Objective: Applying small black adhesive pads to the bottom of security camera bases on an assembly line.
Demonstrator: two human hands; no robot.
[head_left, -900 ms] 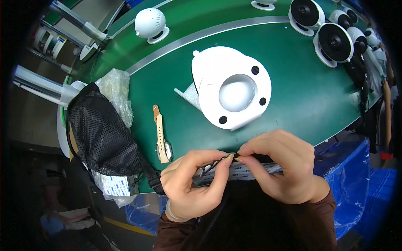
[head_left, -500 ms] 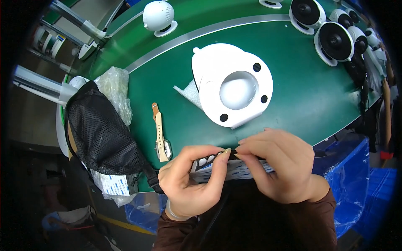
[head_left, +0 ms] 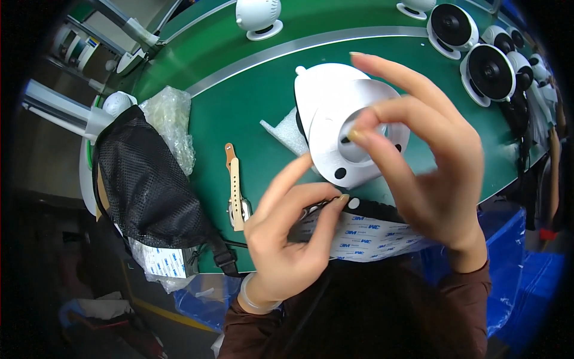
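Note:
My left hand [head_left: 293, 239] pinches a sheet of adhesive pads [head_left: 382, 234] at its upper left edge; the sheet has a white printed backing, a black strip along the top and a white round spot. My right hand [head_left: 424, 143] is raised over a white rounded device [head_left: 332, 90], thumb and forefinger brought together, slightly blurred. A small black piece [head_left: 345, 140] shows at its fingertips, seemingly a round pad. The device lies with its round base facing up; one black round pad [head_left: 340, 173] shows on the rim, another is partly covered by my right hand.
A black mesh bag [head_left: 146, 185] and bubble wrap [head_left: 170, 119] lie at the left. A watch with a pale strap [head_left: 236, 197] rests on the green table. White foam [head_left: 287, 134] is under the device. Several white round devices [head_left: 487, 72] stand at the far right.
My right hand has left the sheet and risen forward over the device's base, with a small black piece at its fingertips. My left hand keeps the sheet, whose printed backing now shows more.

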